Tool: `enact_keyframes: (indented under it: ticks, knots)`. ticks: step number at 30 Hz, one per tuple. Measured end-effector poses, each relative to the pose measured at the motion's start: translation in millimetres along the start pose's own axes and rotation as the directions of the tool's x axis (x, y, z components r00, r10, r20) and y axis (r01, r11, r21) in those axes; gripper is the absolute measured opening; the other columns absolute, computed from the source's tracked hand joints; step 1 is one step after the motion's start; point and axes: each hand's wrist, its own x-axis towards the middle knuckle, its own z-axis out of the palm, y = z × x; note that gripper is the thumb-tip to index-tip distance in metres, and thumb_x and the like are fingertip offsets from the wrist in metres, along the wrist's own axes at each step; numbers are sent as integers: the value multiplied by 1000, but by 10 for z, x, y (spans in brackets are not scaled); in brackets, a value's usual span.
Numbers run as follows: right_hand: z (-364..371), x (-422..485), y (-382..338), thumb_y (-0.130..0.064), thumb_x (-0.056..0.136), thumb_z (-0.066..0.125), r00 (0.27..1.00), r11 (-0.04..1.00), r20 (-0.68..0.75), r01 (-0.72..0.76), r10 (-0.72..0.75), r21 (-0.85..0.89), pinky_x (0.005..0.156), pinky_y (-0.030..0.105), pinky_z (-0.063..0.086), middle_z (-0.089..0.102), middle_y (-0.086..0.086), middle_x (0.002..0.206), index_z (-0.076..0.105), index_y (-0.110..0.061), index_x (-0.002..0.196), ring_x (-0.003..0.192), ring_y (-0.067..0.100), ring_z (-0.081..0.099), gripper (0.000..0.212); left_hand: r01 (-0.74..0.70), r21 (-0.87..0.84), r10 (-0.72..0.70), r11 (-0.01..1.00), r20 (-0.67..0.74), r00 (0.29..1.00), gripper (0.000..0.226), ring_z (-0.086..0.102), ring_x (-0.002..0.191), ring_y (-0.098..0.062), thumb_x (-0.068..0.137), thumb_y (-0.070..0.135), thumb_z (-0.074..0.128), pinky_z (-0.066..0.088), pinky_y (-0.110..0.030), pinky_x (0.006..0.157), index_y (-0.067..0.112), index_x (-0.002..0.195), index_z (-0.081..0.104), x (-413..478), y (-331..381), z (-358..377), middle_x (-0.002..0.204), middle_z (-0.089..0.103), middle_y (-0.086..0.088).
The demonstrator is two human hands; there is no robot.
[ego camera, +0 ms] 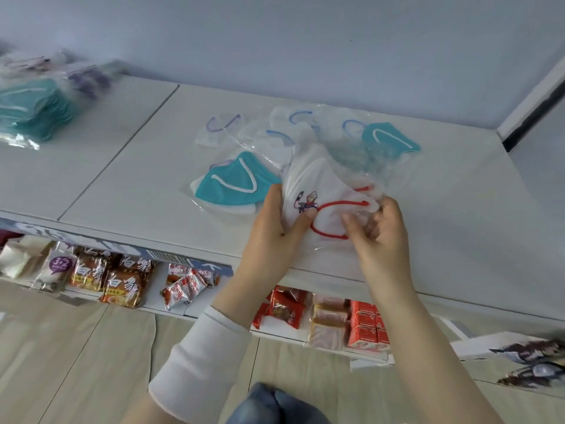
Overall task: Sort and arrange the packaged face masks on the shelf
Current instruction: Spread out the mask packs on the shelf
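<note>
1. Shelf [128, 179]: white top, fills the mid frame. Snacks [122, 280] sit on the level below, at 7-8 o'clock.
2. Stack [30, 111]: bagged teal masks at 10 o'clock, far left of the shelf, well apart from the rest. Blurred, so can't count them.
3. Pile [290, 130]: loose clear packs at 12-1 o'clock, overlapping, unsorted. Mostly white masks w/ blue or purple loops, plus one teal at its 3 o'clock edge.
4. Teal pack [232, 182]: flat on the shelf at 9 o'clock of the hands, just beside the L hand.
5. Red-loop pack [324, 191]: white mask w/ a cartoon print, lifted over the pile's near edge and held btwn both hands.
6. L hand [272, 228]: thumb on top, fingers behind, pinching the pack's 9 o'clock edge.
7. R hand [379, 237]: fingers curled round the wrap at the 3 o'clock end, by the red loops.
8. Step, prob.: picking one pack out and checking its type. Sorting looks early, as most packs are loose.
9. Next needs: a free spot for this type, pack laid flat, wrap smoothed, w/o dragging neighbours.
</note>
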Motion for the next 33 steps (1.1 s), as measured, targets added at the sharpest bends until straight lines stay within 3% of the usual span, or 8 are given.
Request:
enact_keyframes:
  ticks: [5,8,13,17,20,22,27,33]
  knots:
    - [232,-164,-305,-14,85,63,994,997,105,17,-25,78,65,4,43,61,-11,87,49,-29,93,74,-10,60,21,-2,-109,-14,994,-141,990,20,66,87,-3,88,16,60,55,-22,73,30,98,51,-232,79,-317,90,67,17]
    - [552,-330,-376,-18,84,64,955,992,294,-69,34,110,64,3,44,64,-12,89,52,-29,94,79,-9,62,18,29,-141,-69,990,-288,955,15,68,85,-11,86,24,64,57,-25,68,27,96,53,-514,10,-669,90,69,9]
    - [1230,-750,-384,-40,74,61,762,969,631,-238,144,67,64,13,52,71,-8,88,62,-26,98,82,1,67,28,66,-243,-191,968,-537,822,23,68,84,-11,82,15,66,54,-21,67,15,103,56,-1157,-163,-1364,91,71,5]
    - [1745,-1241,-206,-44,69,63,603,940,761,-339,237,-24,64,28,55,69,-2,74,66,-24,85,71,16,66,26,143,-292,-308,946,-665,681,24,68,80,-9,81,17,68,53,-20,65,16,102,58,-1757,-270,-1793,86,72,7]
    - [2135,-1663,21,-22,82,66,514,891,794,-447,326,-76,55,18,47,64,-12,64,64,-22,79,57,3,59,3,261,-341,-429,903,-679,596,18,68,79,-6,82,18,68,54,-20,65,20,97,58,-2211,-441,-2021,83,72,11]
    - [2375,-1955,161,-11,86,62,461,883,806,-445,371,-152,53,11,44,62,-13,65,63,-20,81,53,-5,56,10,349,-381,-515,857,-681,520,14,66,83,-8,85,18,67,55,-22,70,22,96,59,-2562,-629,-2204,87,71,7]
    - [2968,-2683,326,-14,88,61,316,866,827,-355,465,-351,55,11,47,62,-1,82,63,-21,92,67,7,57,8,486,-492,-682,722,-622,385,7,64,81,-11,90,13,60,53,-20,70,12,97,60,-3483,-1073,-2733,95,68,-8]
    - [3648,-3471,338,-16,88,62,226,861,833,-203,505,-467,52,7,43,60,-2,73,63,-14,89,68,13,53,3,428,-642,-765,636,-595,245,8,61,61,2,88,4,61,47,-12,54,11,88,58,-4207,-1398,-3331,84,63,-6]
